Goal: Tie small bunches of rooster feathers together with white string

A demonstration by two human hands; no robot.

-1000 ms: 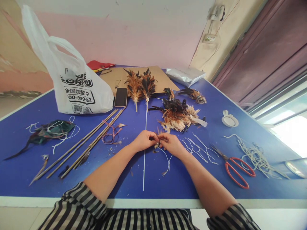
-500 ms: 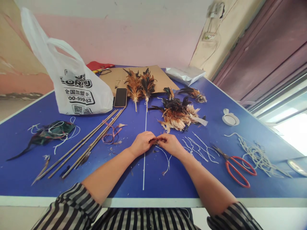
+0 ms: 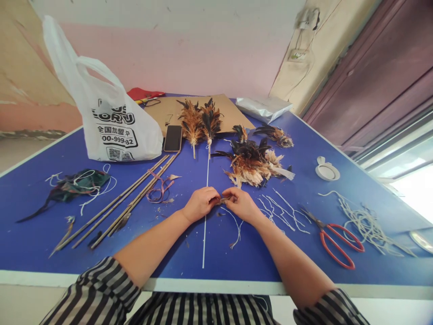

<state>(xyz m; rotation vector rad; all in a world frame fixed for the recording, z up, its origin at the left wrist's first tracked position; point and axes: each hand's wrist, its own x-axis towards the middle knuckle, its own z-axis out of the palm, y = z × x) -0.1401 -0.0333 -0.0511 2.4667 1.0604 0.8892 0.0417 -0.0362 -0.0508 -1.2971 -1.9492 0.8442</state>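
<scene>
My left hand [image 3: 202, 203] and my right hand [image 3: 242, 205] meet low over the middle of the table, fingertips pinched close together. Between them shows a small, thin brownish piece [image 3: 223, 200], too small and covered to name. A white string [image 3: 239, 230] trails on the table just below my right hand. Beyond the hands lies a loose pile of brown, black and cream feathers [image 3: 252, 164]. Two feather bundles [image 3: 192, 128] with bound pale stems rest farther back. Cut lengths of white string [image 3: 279, 210] are spread to the right of my right hand.
Red-handled scissors [image 3: 338, 239], tangled string [image 3: 367, 225] and a white tape roll [image 3: 327, 171] lie right. Thin sticks [image 3: 135, 198], a purple cord [image 3: 157, 194], dark cloth [image 3: 81, 185] and a white plastic bag [image 3: 122, 131] stand left. A phone [image 3: 172, 138] lies by the cardboard [image 3: 230, 113].
The view has shifted slightly, so the table things appear a little farther right. Both hands stay together at the same spot, with a bit more of the brownish piece showing between them.
</scene>
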